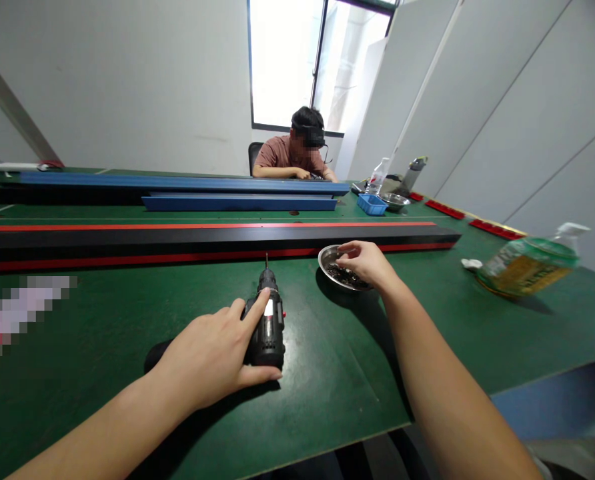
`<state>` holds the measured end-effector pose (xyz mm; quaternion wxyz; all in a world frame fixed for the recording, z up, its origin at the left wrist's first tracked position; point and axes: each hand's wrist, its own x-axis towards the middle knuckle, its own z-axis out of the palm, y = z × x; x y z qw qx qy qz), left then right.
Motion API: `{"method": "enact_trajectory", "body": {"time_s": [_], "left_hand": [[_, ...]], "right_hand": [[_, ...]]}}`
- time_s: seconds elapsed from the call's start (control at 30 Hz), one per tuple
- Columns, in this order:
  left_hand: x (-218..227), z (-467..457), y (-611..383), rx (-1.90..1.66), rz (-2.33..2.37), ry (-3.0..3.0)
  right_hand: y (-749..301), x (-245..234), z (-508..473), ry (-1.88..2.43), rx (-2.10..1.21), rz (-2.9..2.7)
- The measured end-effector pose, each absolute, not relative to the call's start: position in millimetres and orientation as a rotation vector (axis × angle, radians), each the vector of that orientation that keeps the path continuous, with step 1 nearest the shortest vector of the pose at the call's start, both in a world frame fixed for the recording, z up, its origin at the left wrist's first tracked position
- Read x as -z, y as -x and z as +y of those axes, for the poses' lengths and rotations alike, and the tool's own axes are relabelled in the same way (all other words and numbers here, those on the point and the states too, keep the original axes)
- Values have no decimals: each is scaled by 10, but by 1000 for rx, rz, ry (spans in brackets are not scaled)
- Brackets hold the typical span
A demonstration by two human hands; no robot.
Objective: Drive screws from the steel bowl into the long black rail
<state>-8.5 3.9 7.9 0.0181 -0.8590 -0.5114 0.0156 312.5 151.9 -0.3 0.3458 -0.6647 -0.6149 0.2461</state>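
A black cordless screwdriver (pixel 269 321) lies on the green table (pixel 102 333), bit pointing away from me. My left hand (pixel 212 357) rests on it, fingers wrapped over its body and the index finger laid along the top. My right hand (pixel 365 262) reaches into a small metal dish (pixel 327 257) of dark screws, its fingers curled down in a pinch among them; what they hold is hidden.
A long black-and-red rail (pixel 202 237) runs across the table just beyond the dish, with blue rails (pixel 177 183) behind it. A plastic bottle (pixel 527 267) lies at the right. Farther back are a blue bin (pixel 371 204), another metal bowl and bottles. A person (pixel 295 157) sits at the far end.
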Motion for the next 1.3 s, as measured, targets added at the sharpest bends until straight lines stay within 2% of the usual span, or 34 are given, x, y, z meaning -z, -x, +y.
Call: {"method": "enact_trajectory", "body": {"time_s": [0.43,0.6,0.7,1.07,1.3], "left_hand": [[-76,39,93,-51,-1582,2673],[-80,44,95,-61,-1580,2685],[-83,33,97,-68,-1588,2692],[-109,-8,76,-72,-1586,2730],[-137,-2,51,-69,-1584,2723]], "right_hand": [[-3101,8,1511,1648,-529,-1550],[-2651,-136,1447,1457,-414,-1605],[-2270,-143,1484,1314,-467,-1665],[-1558,588,1928,1249,-831,-1338],[-1600,675,1992,1165,-887,-1252]]}}
